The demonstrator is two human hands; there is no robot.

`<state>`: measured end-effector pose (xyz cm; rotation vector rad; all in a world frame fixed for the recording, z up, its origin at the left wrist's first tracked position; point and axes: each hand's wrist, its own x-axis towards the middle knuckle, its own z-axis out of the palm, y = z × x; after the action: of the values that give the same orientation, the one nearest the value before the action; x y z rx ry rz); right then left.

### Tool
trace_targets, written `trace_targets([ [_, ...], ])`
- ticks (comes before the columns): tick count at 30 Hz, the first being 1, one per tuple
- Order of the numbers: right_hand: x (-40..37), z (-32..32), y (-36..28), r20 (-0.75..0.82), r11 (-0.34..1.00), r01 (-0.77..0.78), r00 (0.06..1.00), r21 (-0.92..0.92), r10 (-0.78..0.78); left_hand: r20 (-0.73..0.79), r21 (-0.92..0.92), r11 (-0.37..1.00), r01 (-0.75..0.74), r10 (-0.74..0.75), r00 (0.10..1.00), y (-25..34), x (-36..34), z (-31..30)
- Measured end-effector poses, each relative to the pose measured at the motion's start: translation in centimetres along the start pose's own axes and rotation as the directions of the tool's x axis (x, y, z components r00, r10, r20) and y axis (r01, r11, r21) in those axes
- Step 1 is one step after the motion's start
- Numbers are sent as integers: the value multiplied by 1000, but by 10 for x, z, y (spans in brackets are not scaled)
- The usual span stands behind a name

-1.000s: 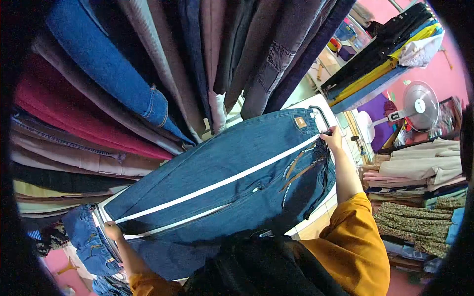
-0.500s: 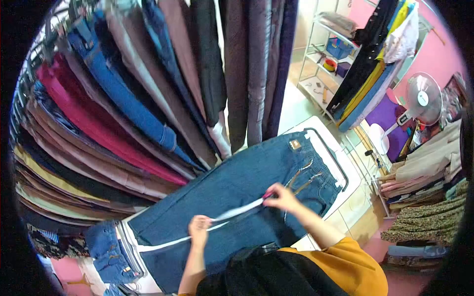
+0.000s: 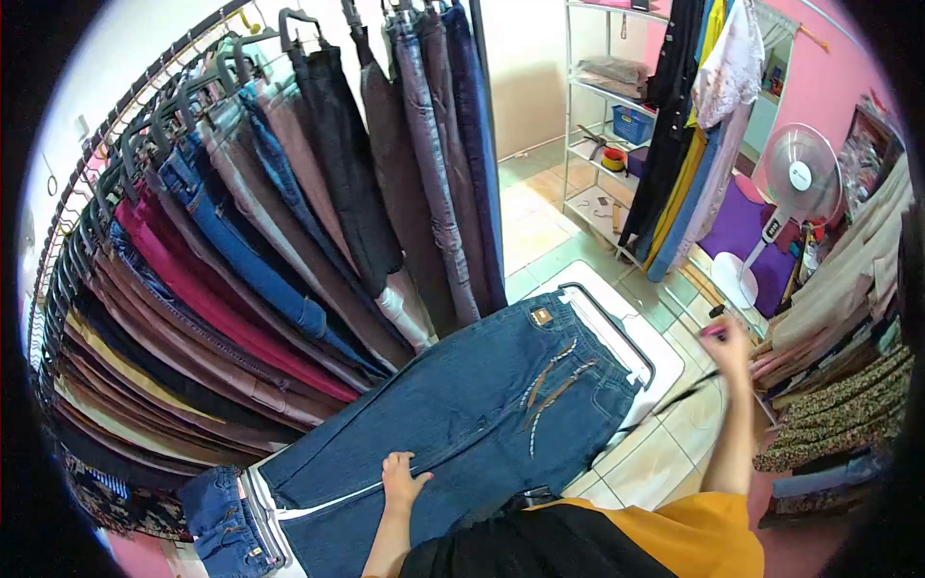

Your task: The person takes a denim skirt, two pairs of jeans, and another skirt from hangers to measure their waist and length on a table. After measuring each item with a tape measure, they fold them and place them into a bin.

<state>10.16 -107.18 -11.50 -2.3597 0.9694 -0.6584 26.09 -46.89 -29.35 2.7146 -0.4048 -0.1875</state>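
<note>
Left hand (image 3: 400, 479) lies flat, grip released, pressing white measuring tape (image 3: 328, 498) onto dark blue denim jeans (image 3: 462, 405) spread on white bench (image 3: 665, 371). Right hand (image 3: 725, 345) is raised off to the side, grip pinching pink tape end (image 3: 713, 330).

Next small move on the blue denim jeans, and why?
Probably lower the right hand onto the blue denim jeans: it hangs off to the side, clear of them, while the left hand alone presses the leg beside the white measuring tape.

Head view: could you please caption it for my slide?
Left hand rests on blue jeans and a white tape beside hanging trousers; right hand raised.
</note>
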Motion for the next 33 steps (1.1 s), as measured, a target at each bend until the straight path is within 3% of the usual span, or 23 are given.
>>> trace_targets([
  [1, 8, -41, 4, -172, 996, 34, 984, -77, -47, -86, 22, 999, -36, 37, 996, 6, -3, -5],
  [2, 10, -66, 6, -406, 988, -57, 914, -144, -6, -77, 22, 999, -42, 44, 996, 2, -3, -1],
  [4, 6, -102, -20, -644, 985, -30, 761, -167, -87, -58, 44, 999, -11, 13, 998, -6, 0, 2],
  [6, 11, -100, -10, -626, 998, 14, 778, -59, -48, -63, 52, 999, 3, 1, 998, -4, -2, 4],
  [8, 31, -54, 47, -483, 967, 225, 864, 123, -140, -112, 108, 994, -5, 17, 994, -10, 5, 11],
  [10, 28, 25, 70, -323, 988, 65, 946, 139, -17, -109, 142, 990, -5, 21, 994, -9, 8, 12],
  [11, 18, 60, 66, -246, 957, 79, 969, 281, -8, -101, 149, 989, 0, 15, 995, -7, 9, 10],
  [14, 8, 147, 88, -139, 992, 28, 990, 120, -11, -82, 181, 983, 18, -3, 997, -10, 11, 12],
  [16, 5, 174, 85, -71, 997, -13, 997, 70, 18, -4, 162, 986, -28, 29, 1000, -12, 10, 7],
  [17, 7, 191, 82, -30, 998, -62, 998, -23, 62, -31, 165, 986, 18, -13, 999, -12, 1, 0],
  [18, 10, 203, 92, -74, 999, 33, 997, -25, -34, -47, 193, 981, 31, -22, 999, -7, -6, -7],
  [20, 16, 217, 106, 59, 990, -23, 998, -136, 32, -72, 223, 972, 69, -54, 996, -15, -18, -10],
  [22, 16, 223, 116, 132, 981, 56, 991, -185, -31, -32, 312, 915, 256, -259, 965, -35, -30, -10],
  [24, 19, 226, 116, 85, 990, 55, 995, -130, -45, -56, 372, 870, 325, -328, 943, -45, -34, -16],
  [26, 9, 214, 80, -38, 925, 92, 993, -368, -114, -69, 380, 883, 277, -271, 960, -59, -35, -18],
  [28, 9, 217, 65, 38, 940, 83, 997, -332, -74, -119, 375, 886, 271, -244, 962, -69, -31, -13],
  [30, 4, 226, 58, 95, 873, 168, 986, -457, -140, -176, 366, 887, 280, -230, 957, -75, -29, -10],
  [32, 7, 236, 63, 58, 852, 226, 972, -472, -226, -119, 385, 895, 227, -195, 973, -77, -24, -11],
  [33, 13, 241, 67, 85, 849, 194, 981, -491, -175, -85, 389, 890, 240, -225, 971, -81, -20, -7],
])
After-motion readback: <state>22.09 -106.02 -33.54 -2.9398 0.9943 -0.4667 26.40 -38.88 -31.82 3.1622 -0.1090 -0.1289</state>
